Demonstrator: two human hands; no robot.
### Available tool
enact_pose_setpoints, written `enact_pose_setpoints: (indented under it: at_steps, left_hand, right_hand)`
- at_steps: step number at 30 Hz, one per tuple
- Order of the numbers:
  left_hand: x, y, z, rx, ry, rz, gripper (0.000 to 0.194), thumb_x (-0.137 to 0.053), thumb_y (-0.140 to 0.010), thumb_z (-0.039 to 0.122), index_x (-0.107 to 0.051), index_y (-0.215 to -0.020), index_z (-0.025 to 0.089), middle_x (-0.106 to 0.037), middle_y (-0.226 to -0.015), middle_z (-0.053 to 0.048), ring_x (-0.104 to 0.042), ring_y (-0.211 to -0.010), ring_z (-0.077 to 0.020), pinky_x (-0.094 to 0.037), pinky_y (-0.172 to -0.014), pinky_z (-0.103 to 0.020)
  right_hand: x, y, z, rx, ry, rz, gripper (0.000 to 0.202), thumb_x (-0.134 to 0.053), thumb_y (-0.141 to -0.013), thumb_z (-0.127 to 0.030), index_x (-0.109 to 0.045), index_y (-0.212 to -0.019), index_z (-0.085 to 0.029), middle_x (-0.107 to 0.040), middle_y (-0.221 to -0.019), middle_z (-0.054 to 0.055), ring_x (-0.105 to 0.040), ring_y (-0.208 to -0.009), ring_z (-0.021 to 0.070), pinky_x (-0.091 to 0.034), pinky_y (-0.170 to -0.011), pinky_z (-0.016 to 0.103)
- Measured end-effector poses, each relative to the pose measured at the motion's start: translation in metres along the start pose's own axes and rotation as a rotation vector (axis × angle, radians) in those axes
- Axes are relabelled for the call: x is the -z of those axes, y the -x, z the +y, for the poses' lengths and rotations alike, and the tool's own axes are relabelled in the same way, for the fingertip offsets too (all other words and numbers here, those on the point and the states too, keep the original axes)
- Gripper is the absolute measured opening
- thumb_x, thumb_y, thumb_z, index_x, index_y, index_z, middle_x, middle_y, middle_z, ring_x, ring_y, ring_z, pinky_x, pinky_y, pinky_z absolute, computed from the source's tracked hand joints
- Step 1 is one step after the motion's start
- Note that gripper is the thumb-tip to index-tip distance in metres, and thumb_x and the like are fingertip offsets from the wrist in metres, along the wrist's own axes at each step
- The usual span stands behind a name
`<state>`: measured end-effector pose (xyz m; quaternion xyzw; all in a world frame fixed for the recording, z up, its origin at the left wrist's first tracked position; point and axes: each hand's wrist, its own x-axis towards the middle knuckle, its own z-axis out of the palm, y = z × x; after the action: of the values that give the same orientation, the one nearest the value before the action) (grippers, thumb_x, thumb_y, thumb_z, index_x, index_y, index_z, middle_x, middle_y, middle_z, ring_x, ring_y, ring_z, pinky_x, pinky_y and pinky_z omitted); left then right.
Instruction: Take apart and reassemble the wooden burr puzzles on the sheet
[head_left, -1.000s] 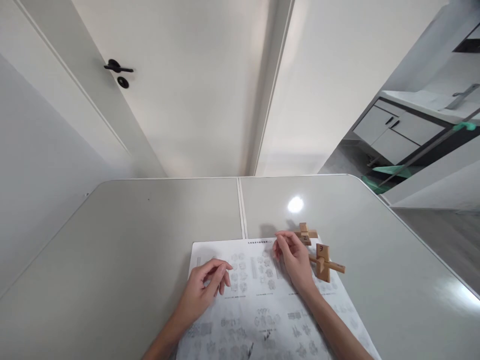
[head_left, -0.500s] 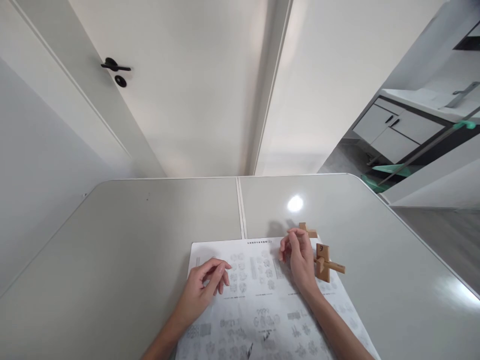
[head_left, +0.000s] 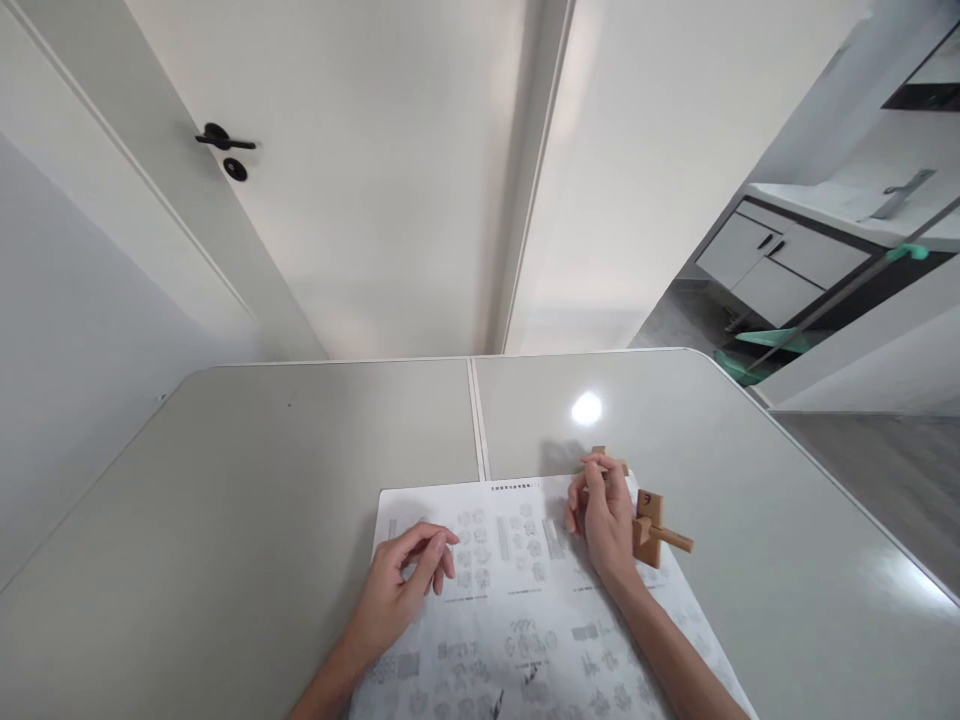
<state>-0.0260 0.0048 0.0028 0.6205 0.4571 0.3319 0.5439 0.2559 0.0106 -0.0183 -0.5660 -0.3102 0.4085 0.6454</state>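
Note:
A large white printed sheet (head_left: 495, 600) lies on the grey table. Over its left part is my left hand (head_left: 411, 570), fingers loosely curled and apart, holding nothing. My right hand (head_left: 604, 510) is over the sheet's upper right, its fingers bent and apart with nothing visible between them. Just right of it stands a wooden piece made of crossed parts (head_left: 649, 530), marked with a dark symbol, a rod sticking out to the right. A second wooden piece (head_left: 599, 451) sits behind my right fingertips, mostly hidden by them.
The grey table (head_left: 375, 420) has a white seam down its middle. Beyond its far edge stand a white door with a black handle (head_left: 225, 140) and white panels. At the right are a sink cabinet (head_left: 780, 255) and a green-headed mop or broom (head_left: 772, 340).
My right hand has shifted slightly right, closer to the wooden pieces, and covers more of the far one. My left hand looks nearly the same. The view has moved slightly.

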Motion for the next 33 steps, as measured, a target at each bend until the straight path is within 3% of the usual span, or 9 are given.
enact_pose_setpoints:
  at_steps: [19,26,33]
  left_hand:
    - [-0.0001,-0.0017,-0.0023,-0.021,-0.018,-0.002,0.038,-0.051,-0.106,0.051,-0.071,-0.098,0.019,-0.066,-0.071,-0.001,-0.057,-0.057,-0.0129,-0.049,-0.058,-0.025]
    - [0.0002,-0.0022,-0.0021,-0.017,-0.027,0.001,0.039,-0.052,-0.106,0.051,-0.072,-0.097,0.019,-0.067,-0.071,-0.002,-0.057,-0.057,-0.0133,-0.049,-0.059,-0.025]
    - [0.0001,-0.003,-0.0009,-0.009,-0.042,0.0,0.039,-0.051,-0.106,0.051,-0.072,-0.097,0.019,-0.067,-0.071,-0.002,-0.057,-0.057,-0.0137,-0.048,-0.059,-0.025]
  right_hand:
    - [-0.0038,-0.0019,-0.0004,-0.058,-0.005,0.043,0.039,-0.061,-0.098,-0.065,-0.048,-0.113,-0.031,-0.058,-0.063,-0.01,-0.05,-0.033,0.0119,-0.038,-0.028,0.021]
    - [-0.0054,-0.0053,0.0031,-0.071,0.026,0.078,0.035,-0.064,-0.097,-0.055,-0.048,-0.117,-0.031,-0.054,-0.066,-0.01,-0.047,-0.032,0.0101,-0.033,-0.026,0.02]
    - [-0.0041,-0.008,0.0073,-0.072,0.061,0.101,0.044,-0.071,-0.091,-0.05,-0.049,-0.122,-0.029,-0.051,-0.063,-0.012,-0.048,-0.033,0.0115,-0.04,-0.029,0.023]
